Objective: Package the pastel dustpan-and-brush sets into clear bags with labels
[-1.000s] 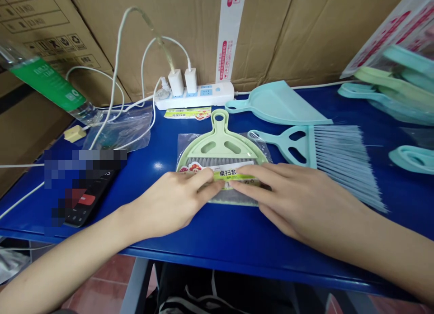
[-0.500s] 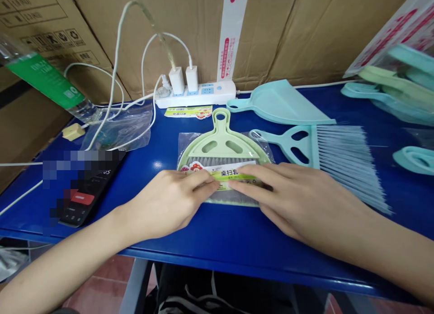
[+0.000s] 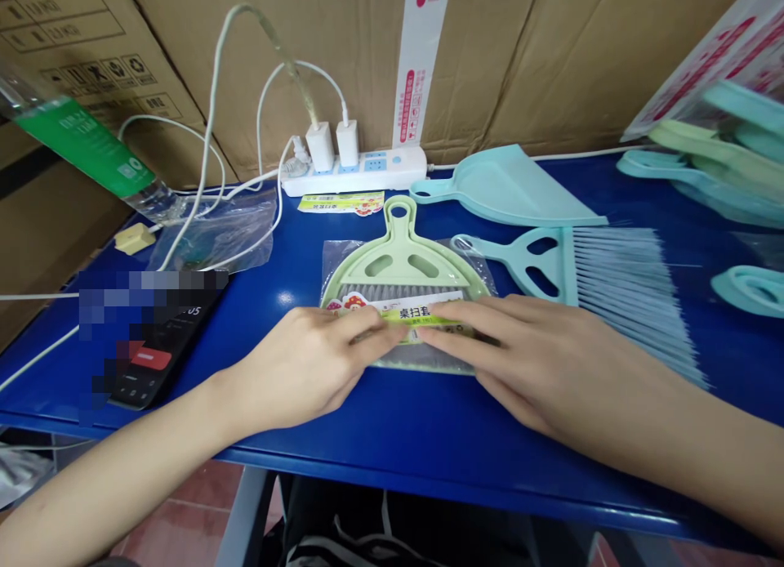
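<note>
Resting on a paper label across a bagged pale green dustpan, the left hand and right hand lie unclenched with fingers stretched out and tips almost meeting, though I cannot tell whether they actually grip it. That bagged dustpan sits near the middle of the blue worktop, closer to its front edge, with a teal brush just beside it on the right and a teal dustpan behind the brush. A power strip lies along the back edge, and a partly blurred phone lies left of the left hand.
</note>
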`<state>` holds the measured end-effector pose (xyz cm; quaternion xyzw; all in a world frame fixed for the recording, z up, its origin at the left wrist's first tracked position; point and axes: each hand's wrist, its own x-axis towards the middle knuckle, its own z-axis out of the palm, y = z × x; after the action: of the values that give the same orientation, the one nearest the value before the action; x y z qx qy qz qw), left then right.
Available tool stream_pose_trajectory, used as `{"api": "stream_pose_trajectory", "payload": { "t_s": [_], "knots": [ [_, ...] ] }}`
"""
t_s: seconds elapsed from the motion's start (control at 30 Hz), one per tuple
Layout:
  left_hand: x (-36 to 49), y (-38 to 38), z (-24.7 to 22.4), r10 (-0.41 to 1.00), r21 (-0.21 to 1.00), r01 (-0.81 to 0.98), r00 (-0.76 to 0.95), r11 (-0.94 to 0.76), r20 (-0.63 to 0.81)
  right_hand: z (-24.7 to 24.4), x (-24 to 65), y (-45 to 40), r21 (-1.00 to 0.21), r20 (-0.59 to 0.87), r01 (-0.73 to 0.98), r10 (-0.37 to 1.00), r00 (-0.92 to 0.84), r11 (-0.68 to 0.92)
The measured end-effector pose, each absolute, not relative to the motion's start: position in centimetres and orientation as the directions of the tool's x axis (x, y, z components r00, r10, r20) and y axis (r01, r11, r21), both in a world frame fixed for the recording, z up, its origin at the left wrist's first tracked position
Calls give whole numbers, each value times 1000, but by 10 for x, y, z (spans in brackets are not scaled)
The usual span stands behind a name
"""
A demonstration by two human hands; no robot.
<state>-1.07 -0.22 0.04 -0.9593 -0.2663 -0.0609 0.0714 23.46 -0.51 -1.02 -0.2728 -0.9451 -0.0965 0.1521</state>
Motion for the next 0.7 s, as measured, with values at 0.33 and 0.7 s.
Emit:
{"api": "stream_pose_trajectory", "payload": {
  "t_s": [0.33,0.7],
  "knots": [
    [-5,-5,-2,538,-163,530,843,-832,-2,-4,238,-5,82,345,565,508,-789,821],
    [-11,-6,-4,477,-122,497,865,-859,157,-6,241,-4,29,285,566,536,-795,824]
  ]
}}
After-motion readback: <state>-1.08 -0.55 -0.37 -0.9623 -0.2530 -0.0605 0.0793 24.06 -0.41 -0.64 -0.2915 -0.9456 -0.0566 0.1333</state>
